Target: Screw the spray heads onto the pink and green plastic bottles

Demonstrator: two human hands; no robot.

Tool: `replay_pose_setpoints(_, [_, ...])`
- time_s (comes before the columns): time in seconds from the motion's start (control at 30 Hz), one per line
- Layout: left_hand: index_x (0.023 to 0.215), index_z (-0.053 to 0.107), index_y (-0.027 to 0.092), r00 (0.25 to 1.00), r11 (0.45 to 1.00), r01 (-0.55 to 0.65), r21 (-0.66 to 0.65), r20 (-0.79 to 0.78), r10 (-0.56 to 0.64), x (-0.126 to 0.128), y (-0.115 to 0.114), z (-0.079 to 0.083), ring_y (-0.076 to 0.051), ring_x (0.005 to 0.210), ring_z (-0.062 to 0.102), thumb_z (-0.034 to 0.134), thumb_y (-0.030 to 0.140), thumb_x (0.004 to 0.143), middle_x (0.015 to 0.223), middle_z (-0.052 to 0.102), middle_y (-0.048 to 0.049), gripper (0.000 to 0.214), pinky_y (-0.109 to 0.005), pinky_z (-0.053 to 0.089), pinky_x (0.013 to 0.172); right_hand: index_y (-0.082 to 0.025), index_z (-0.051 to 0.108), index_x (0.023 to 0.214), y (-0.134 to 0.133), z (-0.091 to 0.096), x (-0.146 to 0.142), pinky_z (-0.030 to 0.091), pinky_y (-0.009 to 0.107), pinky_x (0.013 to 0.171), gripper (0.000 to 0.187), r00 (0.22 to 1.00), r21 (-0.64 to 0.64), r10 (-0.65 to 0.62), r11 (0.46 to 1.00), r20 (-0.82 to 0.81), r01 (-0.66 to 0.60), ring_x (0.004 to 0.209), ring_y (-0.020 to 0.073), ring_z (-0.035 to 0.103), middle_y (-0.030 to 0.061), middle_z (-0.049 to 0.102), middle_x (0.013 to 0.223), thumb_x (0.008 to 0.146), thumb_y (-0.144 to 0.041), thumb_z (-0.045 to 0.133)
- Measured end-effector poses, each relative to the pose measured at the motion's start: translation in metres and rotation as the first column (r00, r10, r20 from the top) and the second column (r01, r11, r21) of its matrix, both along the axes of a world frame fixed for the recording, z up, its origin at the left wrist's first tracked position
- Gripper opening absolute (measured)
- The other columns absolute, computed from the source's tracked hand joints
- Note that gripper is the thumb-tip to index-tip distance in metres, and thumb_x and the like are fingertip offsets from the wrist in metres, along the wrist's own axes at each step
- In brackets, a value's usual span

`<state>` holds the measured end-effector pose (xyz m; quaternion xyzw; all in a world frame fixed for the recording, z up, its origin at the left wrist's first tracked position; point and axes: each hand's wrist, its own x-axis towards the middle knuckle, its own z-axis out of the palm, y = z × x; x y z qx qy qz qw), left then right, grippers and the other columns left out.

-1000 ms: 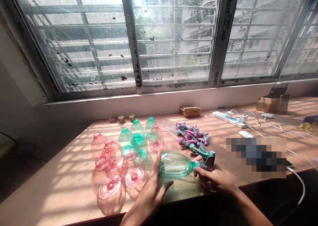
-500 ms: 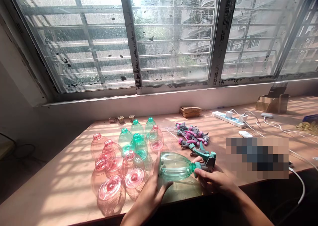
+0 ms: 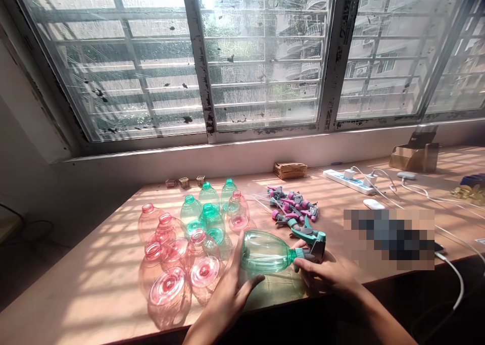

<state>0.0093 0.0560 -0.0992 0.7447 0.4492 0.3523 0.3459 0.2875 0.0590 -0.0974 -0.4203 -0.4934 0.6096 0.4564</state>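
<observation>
A clear green spray bottle (image 3: 265, 252) lies sideways between my hands, just above the table's front edge. Its green and grey trigger head (image 3: 315, 241) sits on the neck and points right. My left hand (image 3: 237, 279) cups the bottle's base, thumb below it. The fingers and thumb of my right hand (image 3: 314, 268) are closed around the collar at the neck. Pink bottles (image 3: 204, 266) without heads stand to the left, with green bottles (image 3: 209, 218) behind them. Beyond the held bottle lies a pile of pink, green and grey trigger heads (image 3: 293, 203).
A brown paper-wrapped block (image 3: 290, 170) lies near the window wall. To the right are a white power strip (image 3: 346, 182) with plugs and cables, a blurred-out dark object (image 3: 394, 239) and a cardboard holder (image 3: 415, 155). Small square pots (image 3: 184, 182) line the back left.
The spray bottle and my right hand have shifted very slightly left. Both hands keep their hold, and the other bottles and heads stay where they were.
</observation>
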Motion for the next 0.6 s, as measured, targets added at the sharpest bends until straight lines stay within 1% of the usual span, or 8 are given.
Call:
replay_pose_setpoints(0.07, [0.17,0.001,0.029,1.0,1.0,-0.004,0.002,-0.001,0.004,-0.0003,-0.0003,-0.0031,-0.034,0.16,0.029,0.064,0.053,0.098,0.175,0.03,-0.0118,0.098,-0.055,0.023,0.13,-0.025,0.062,0.101,0.0002,-0.0004,0.0005,0.033,0.024,0.045,0.051,1.0,-0.001,-0.002,1.0,-0.004,0.002,0.051,0.0117,0.048,-0.0038,0.064,0.07,0.071,-0.056,0.09])
replay_pose_setpoints(0.1, [0.17,0.002,0.028,1.0,1.0,-0.008,-0.002,-0.004,0.008,-0.0009,-0.0004,-0.0047,-0.035,0.162,0.025,0.065,0.054,0.098,0.176,0.027,-0.0121,0.099,-0.057,0.02,0.131,-0.024,0.063,0.101,0.0,-0.0007,0.001,0.035,0.024,0.048,0.05,1.0,0.0,-0.005,1.0,-0.008,0.005,0.054,0.0121,0.05,-0.0033,0.064,0.072,0.072,-0.055,0.091])
replay_pose_setpoints(0.17, [0.17,0.01,0.028,1.0,1.0,-0.016,-0.012,-0.01,0.016,-0.0029,0.0,-0.007,-0.036,0.162,0.022,0.064,0.056,0.098,0.176,0.026,-0.0124,0.094,-0.059,0.017,0.131,-0.023,0.066,0.102,-0.0007,-0.0015,0.0021,0.039,0.025,0.053,0.049,1.0,0.003,-0.009,1.0,-0.017,0.009,0.06,0.0129,0.052,-0.0028,0.063,0.075,0.073,-0.054,0.09])
replay_pose_setpoints(0.27, [0.168,0.023,0.03,1.0,1.0,-0.019,-0.012,-0.002,0.019,-0.0051,0.0024,-0.0076,-0.036,0.162,0.024,0.058,0.057,0.101,0.175,0.031,-0.0106,0.081,-0.059,0.016,0.131,-0.023,0.067,0.105,-0.001,-0.002,0.0032,0.043,0.025,0.058,0.05,1.0,0.008,-0.017,1.0,-0.023,0.018,0.068,0.0148,0.054,-0.0014,0.063,0.08,0.073,-0.054,0.091])
replay_pose_setpoints(0.3, [0.168,0.022,0.031,1.0,1.0,-0.016,-0.006,0.007,0.016,-0.0052,0.0033,-0.0071,-0.036,0.162,0.023,0.058,0.057,0.101,0.175,0.031,-0.0096,0.08,-0.059,0.017,0.131,-0.024,0.067,0.105,-0.0008,-0.0019,0.0033,0.042,0.025,0.057,0.05,1.0,0.005,-0.019,1.0,-0.022,0.019,0.067,0.015,0.053,-0.0014,0.063,0.079,0.073,-0.054,0.091])
replay_pose_setpoints(0.47, [0.169,0.005,0.039,0.998,0.999,0.029,0.016,0.058,-0.03,-0.0024,0.0025,-0.0023,-0.032,0.161,0.029,0.058,0.054,0.102,0.176,0.03,-0.0054,0.086,-0.053,0.023,0.131,-0.025,0.064,0.101,-0.0002,-0.0003,0.0025,0.035,0.026,0.05,0.05,1.0,0.004,-0.013,1.0,-0.005,0.013,0.056,0.0131,0.048,-0.0044,0.059,0.069,0.072,-0.057,0.09])
replay_pose_setpoints(0.53, [0.169,0.005,0.038,0.997,1.0,0.03,0.006,0.069,-0.031,-0.0025,0.0004,-0.0012,-0.033,0.161,0.027,0.061,0.053,0.101,0.176,0.03,-0.0067,0.089,-0.053,0.023,0.13,-0.025,0.065,0.102,-0.0009,-0.0007,0.0024,0.037,0.027,0.051,0.053,1.0,0.014,-0.01,1.0,-0.004,0.01,0.056,0.0139,0.05,-0.004,0.06,0.07,0.07,-0.058,0.091])
replay_pose_setpoints(0.6, [0.169,0.009,0.035,0.997,1.0,0.022,-0.011,0.075,-0.021,-0.0036,-0.0009,-0.0008,-0.036,0.159,0.031,0.062,0.054,0.1,0.174,0.035,-0.0094,0.089,-0.056,0.026,0.129,-0.024,0.067,0.104,-0.0013,-0.002,0.0025,0.038,0.028,0.053,0.053,1.0,0.029,0.0,1.0,-0.008,0.0,0.057,0.0146,0.052,-0.0031,0.061,0.072,0.07,-0.059,0.091])
